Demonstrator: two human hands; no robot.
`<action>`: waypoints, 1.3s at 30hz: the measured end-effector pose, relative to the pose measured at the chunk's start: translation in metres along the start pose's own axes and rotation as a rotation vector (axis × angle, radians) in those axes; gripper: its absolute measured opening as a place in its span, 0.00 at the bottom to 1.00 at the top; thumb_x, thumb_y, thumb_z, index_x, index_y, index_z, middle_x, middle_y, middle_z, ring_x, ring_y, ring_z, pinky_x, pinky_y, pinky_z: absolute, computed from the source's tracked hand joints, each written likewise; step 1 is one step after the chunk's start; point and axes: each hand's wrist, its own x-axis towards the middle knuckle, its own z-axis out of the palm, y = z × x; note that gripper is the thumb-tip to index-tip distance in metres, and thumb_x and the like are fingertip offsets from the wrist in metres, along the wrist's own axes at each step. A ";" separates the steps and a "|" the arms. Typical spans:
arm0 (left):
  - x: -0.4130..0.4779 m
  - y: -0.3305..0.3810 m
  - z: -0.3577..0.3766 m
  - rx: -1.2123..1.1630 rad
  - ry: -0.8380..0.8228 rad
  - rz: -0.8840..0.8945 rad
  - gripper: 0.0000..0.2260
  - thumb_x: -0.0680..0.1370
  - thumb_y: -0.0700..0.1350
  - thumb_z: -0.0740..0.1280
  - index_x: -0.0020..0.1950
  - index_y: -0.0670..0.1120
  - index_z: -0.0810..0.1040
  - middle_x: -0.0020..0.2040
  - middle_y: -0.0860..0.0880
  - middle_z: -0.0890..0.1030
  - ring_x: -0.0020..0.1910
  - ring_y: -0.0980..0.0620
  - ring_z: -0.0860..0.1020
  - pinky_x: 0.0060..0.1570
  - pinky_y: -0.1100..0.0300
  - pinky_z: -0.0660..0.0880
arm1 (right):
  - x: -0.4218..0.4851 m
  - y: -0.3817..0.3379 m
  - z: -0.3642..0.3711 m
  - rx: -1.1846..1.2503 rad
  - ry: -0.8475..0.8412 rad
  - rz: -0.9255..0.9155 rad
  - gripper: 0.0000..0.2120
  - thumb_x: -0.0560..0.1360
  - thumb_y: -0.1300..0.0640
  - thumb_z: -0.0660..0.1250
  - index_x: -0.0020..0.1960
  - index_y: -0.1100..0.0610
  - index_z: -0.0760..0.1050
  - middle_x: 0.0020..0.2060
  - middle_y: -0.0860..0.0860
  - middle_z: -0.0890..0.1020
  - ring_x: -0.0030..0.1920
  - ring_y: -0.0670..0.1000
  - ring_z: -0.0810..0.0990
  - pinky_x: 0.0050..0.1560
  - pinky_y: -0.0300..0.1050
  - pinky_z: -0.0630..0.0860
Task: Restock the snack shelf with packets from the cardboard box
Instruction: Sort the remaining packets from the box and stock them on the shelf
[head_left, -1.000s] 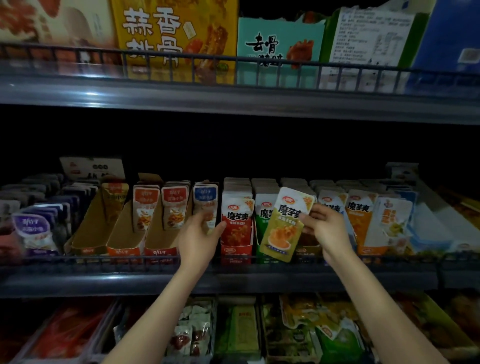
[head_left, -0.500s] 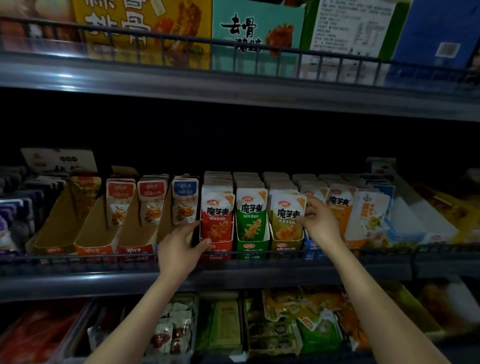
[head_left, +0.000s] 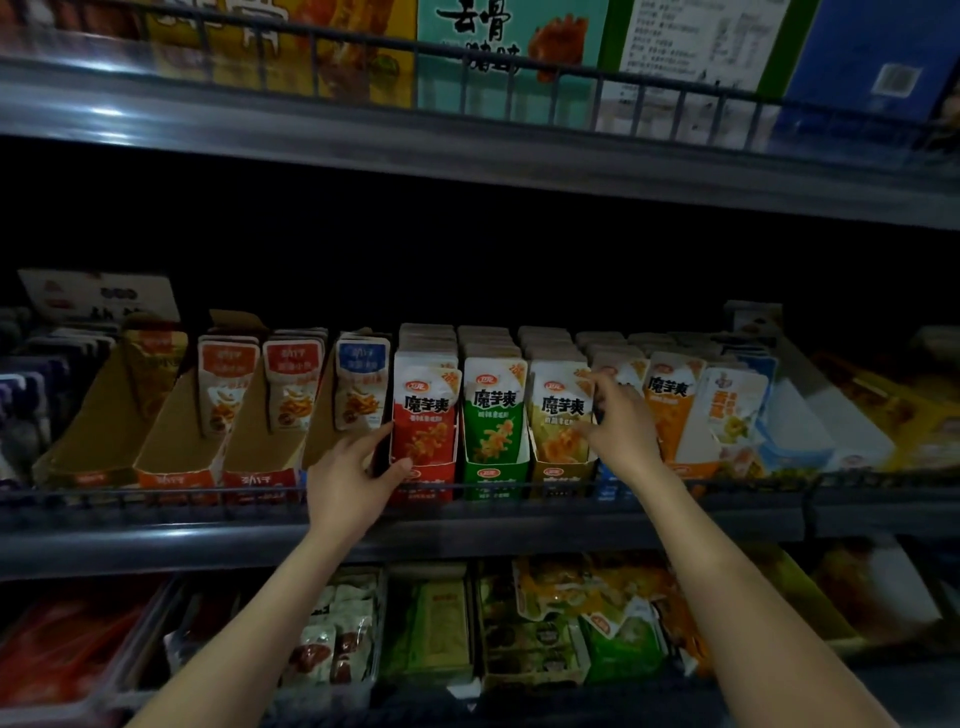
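The yellow packet (head_left: 558, 410), a flat glossy pouch with a white top and rounded corners, stands upright at the front of its row in a yellow carton (head_left: 558, 472) on the middle shelf (head_left: 519, 525). The right hand (head_left: 621, 428) is at the packet's right edge. Its fingers curl over the upper right corner and its thumb lies lower on the face, so it pinches the pouch. The left hand (head_left: 356, 470) grips the red carton (head_left: 434, 475) by its left front corner, with the thumb on the front panel and the fingers running up the side wall. A red packet (head_left: 423, 410) fronts that carton. A green packet (head_left: 493, 410) stands between the red and the yellow, each row packed tight with pale pouch tops behind. Just right of the right hand leans an orange packet (head_left: 670, 410). A thin dark wire rail (head_left: 249, 493) runs along the shelf's front, crossing the cartons' lower edges. To the left sit open brown trays (head_left: 104, 431) of plain matte cardboard with slanted sides, holding small white pouches (head_left: 228, 384) with red or blue labels set far back. The top shelf carries big flat printed boxes (head_left: 514, 47) behind its own rail. The lower shelf holds crinkled soft bags (head_left: 332, 639) in clear bins, dim and blurred.
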 end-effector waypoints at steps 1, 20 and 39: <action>0.000 0.000 0.000 0.002 0.001 0.004 0.25 0.75 0.55 0.70 0.70 0.52 0.72 0.67 0.44 0.75 0.66 0.43 0.73 0.61 0.50 0.71 | -0.001 0.000 0.001 -0.081 0.025 -0.013 0.30 0.71 0.55 0.74 0.69 0.55 0.67 0.62 0.56 0.76 0.62 0.58 0.73 0.59 0.53 0.72; -0.135 -0.057 -0.024 0.082 0.242 0.057 0.10 0.75 0.40 0.71 0.55 0.41 0.81 0.50 0.42 0.82 0.48 0.41 0.80 0.49 0.46 0.76 | -0.166 -0.055 -0.009 0.030 0.152 -0.170 0.05 0.74 0.53 0.70 0.47 0.54 0.81 0.43 0.49 0.82 0.46 0.53 0.79 0.48 0.48 0.70; -0.383 -0.295 0.017 -0.156 -0.071 -0.972 0.18 0.82 0.44 0.60 0.72 0.47 0.68 0.64 0.42 0.77 0.60 0.41 0.77 0.59 0.48 0.72 | -0.454 -0.010 0.231 0.115 -0.922 0.298 0.14 0.76 0.50 0.67 0.61 0.50 0.75 0.58 0.46 0.80 0.56 0.47 0.78 0.52 0.40 0.74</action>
